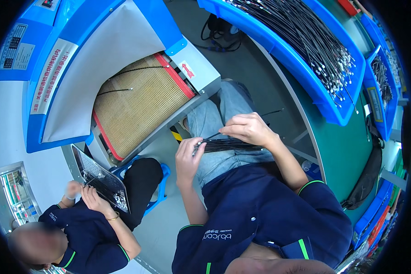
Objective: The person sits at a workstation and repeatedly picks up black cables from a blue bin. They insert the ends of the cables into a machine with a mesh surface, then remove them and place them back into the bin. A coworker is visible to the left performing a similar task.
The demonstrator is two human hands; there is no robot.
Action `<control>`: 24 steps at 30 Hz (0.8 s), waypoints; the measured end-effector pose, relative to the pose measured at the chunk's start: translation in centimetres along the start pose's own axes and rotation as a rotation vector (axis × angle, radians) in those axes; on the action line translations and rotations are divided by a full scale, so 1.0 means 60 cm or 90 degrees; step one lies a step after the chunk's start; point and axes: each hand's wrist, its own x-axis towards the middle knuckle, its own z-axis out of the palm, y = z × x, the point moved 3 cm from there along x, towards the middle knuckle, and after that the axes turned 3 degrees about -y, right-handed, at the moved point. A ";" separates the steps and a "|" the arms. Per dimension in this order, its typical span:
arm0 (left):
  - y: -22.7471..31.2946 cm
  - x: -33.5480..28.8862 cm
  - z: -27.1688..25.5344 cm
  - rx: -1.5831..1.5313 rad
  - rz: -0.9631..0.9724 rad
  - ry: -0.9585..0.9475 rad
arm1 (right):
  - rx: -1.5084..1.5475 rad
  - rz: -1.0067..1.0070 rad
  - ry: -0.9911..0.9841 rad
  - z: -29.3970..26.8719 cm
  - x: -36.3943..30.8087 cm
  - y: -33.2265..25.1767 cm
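A bundle of thin black cables (233, 145) lies across my lap, over my jeans. At its left end, where small pale connectors show, my left hand (188, 160) is closed with thumb and fingers round the cable ends. My right hand (249, 129) hovers just above the bundle, its fingertips pinched on a single black cable (212, 136) that runs to my left fingers. Part of that cable is hidden behind the right hand, and a thin cable end (275, 111) sticks out beyond it.
A blue machine (169, 23) stands ahead left, two cables on its mesh conveyor belt (144, 98). At right, a blue bin (260, 32) full of black cables stands on a green table (338, 150). Lower left, a seated co-worker's hand (96, 201) touches a tray (89, 166) of cables.
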 end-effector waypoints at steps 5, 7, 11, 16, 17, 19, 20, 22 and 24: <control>0.000 -0.001 0.001 0.004 0.028 0.046 | 0.009 -0.009 0.016 0.000 -0.001 0.000; 0.001 0.000 0.001 0.000 0.046 0.062 | 0.016 -0.014 0.017 0.000 0.000 -0.001; 0.009 0.004 0.001 0.007 0.101 0.077 | 0.049 -0.024 0.030 0.007 0.000 0.000; 0.011 0.005 0.004 0.022 0.121 0.083 | 0.075 -0.023 0.035 0.006 0.001 0.001; 0.011 0.005 0.004 0.018 0.125 0.082 | 0.079 -0.023 0.035 0.007 0.001 0.002; 0.011 0.003 0.001 0.027 0.131 0.075 | 0.085 -0.028 0.022 0.009 0.002 0.001; 0.012 0.001 -0.004 0.038 0.133 0.069 | 0.089 -0.031 0.014 0.010 0.004 -0.001; 0.009 0.003 -0.007 0.052 0.132 0.054 | 0.108 0.014 -0.029 0.009 0.004 0.003; 0.000 0.006 -0.006 0.057 0.129 0.037 | 0.109 0.078 -0.059 0.001 -0.004 0.016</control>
